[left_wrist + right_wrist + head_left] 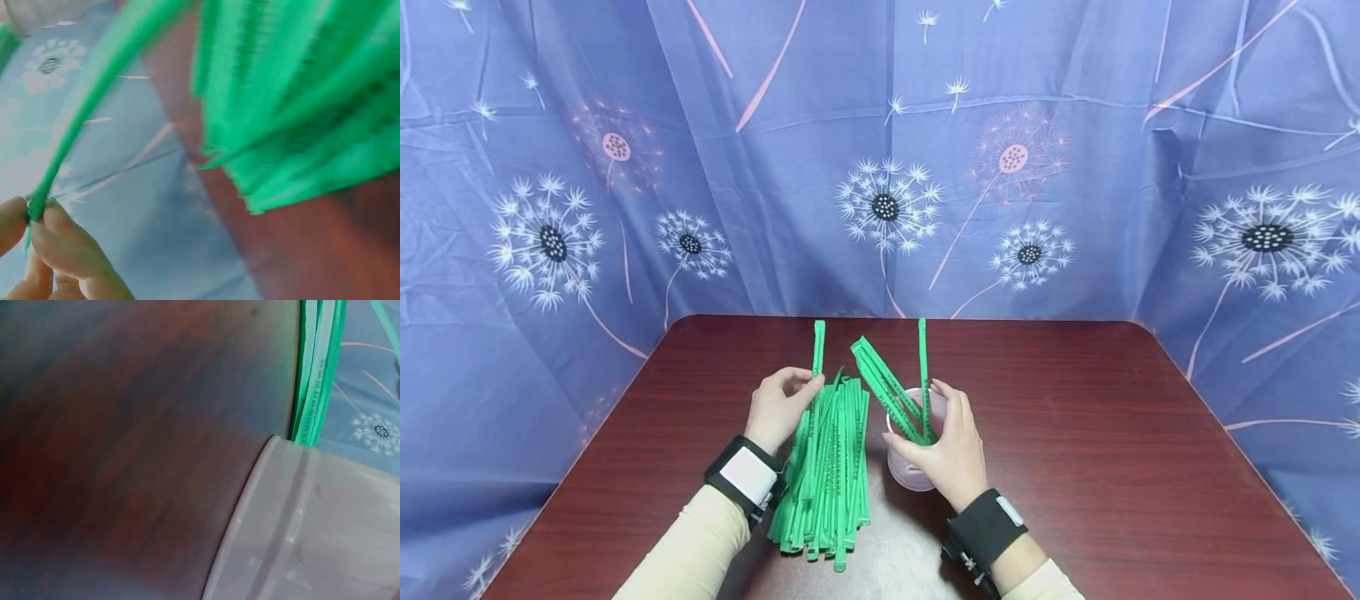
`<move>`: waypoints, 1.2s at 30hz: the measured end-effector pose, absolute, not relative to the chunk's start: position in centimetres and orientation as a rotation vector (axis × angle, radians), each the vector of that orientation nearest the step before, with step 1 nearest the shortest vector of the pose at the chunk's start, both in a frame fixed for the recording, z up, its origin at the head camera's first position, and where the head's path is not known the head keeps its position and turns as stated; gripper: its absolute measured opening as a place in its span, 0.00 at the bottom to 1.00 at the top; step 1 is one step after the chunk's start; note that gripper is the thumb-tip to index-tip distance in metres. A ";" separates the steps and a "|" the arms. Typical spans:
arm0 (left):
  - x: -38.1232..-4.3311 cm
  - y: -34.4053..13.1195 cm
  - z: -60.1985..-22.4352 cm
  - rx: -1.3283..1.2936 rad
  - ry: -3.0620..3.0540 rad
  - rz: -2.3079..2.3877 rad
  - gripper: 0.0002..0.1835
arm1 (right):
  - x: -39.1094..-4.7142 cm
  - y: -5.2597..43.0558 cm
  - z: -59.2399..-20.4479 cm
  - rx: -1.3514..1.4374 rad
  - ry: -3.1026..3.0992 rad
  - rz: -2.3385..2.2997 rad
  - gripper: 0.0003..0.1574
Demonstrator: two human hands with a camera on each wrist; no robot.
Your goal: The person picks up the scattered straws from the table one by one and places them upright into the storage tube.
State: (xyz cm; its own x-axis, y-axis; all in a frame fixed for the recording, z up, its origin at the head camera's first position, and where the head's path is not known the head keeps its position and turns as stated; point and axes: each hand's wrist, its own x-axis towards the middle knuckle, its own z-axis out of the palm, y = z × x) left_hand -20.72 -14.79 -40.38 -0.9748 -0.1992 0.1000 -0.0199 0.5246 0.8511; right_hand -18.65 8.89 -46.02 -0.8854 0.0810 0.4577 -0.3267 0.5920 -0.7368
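Note:
A thick pile of slim green wrapped straws (838, 467), printed with dark lettering, lies on the table in the head view. Above its left side my left hand (782, 410) pinches a single green straw (818, 346) between thumb and fingers. The left wrist view shows that straw (81, 119) blurred, with its end in the fingertips (59, 228). To the right stands a pale, translucent plastic cup (910, 473), and my right hand (951, 450) grips it around the rim. Several straws (887, 392) lean out of the cup (331, 519), most tilted left and one upright.
The dark red wooden table (1120, 467) runs out to both sides and ends at a far edge. Behind it hangs a blue curtain (805, 167) with dandelion prints, which also lines the left and right sides.

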 end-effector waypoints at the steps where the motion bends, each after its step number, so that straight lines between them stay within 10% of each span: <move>1: -20.7 -14.7 -40.0 0.191 -2.551 -1.472 0.17 | -18.6 8.9 -46.0 0.197 -2.373 1.229 0.57; 36: -20.7 -12.3 -36.9 0.064 -1.726 -2.204 0.08 | -18.7 9.1 -46.0 0.207 -2.406 1.255 0.57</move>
